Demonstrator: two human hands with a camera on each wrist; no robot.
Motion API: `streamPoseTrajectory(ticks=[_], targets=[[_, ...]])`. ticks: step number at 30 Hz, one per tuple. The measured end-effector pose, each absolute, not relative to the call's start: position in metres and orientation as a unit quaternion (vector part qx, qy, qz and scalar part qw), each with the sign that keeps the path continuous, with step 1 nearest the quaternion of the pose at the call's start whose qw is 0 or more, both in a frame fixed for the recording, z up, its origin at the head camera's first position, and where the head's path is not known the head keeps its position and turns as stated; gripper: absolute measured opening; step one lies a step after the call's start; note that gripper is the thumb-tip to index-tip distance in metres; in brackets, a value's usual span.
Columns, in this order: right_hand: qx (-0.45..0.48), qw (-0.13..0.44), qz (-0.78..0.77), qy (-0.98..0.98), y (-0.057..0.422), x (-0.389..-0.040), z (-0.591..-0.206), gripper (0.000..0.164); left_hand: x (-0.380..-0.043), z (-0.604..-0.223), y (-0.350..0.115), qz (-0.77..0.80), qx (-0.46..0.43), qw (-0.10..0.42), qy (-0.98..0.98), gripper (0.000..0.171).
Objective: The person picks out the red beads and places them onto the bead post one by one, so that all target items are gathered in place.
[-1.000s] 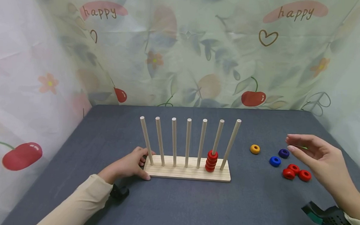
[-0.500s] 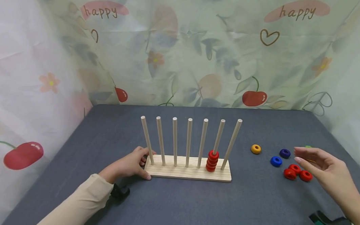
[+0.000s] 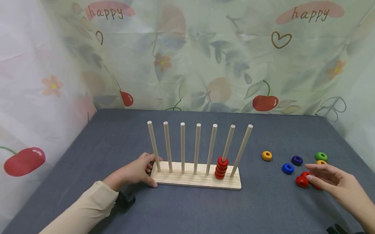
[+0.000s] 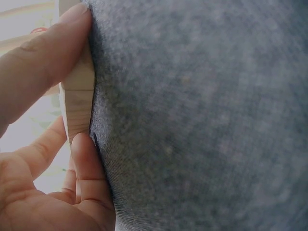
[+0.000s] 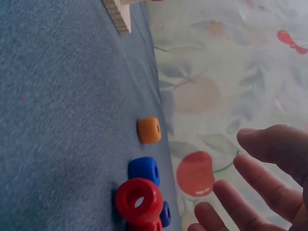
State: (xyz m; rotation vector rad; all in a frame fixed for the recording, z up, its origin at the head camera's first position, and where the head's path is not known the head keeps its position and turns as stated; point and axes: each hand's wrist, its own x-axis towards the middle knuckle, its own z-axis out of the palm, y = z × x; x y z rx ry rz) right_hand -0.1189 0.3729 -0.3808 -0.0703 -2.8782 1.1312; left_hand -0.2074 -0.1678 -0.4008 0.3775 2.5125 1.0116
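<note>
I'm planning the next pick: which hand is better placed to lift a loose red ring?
The right hand, most likely: it is near the loose red rings and appears to hold nothing. The left hand is farther off, gripping one end of the wooden base.

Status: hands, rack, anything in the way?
Left hand grips rack at left end. Right hand empty, by loose red rings, partly hiding them in head view. Red stack on one peg; others bare.

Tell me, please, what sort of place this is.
Perhaps an indoor play corner: a dark table, printed cloth hanging behind it, and a wooden peg board with coloured rings nearby.
</note>
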Motion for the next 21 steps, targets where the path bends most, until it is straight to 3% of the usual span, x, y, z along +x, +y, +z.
streamPoseTrajectory(ticks=[21], targets=[[-0.038,-0.038,0.329,-0.943,0.381,-0.12,-0.395,0.06,-0.207,-0.401,-0.168,0.361,0.136,0.201,0.9,0.077]])
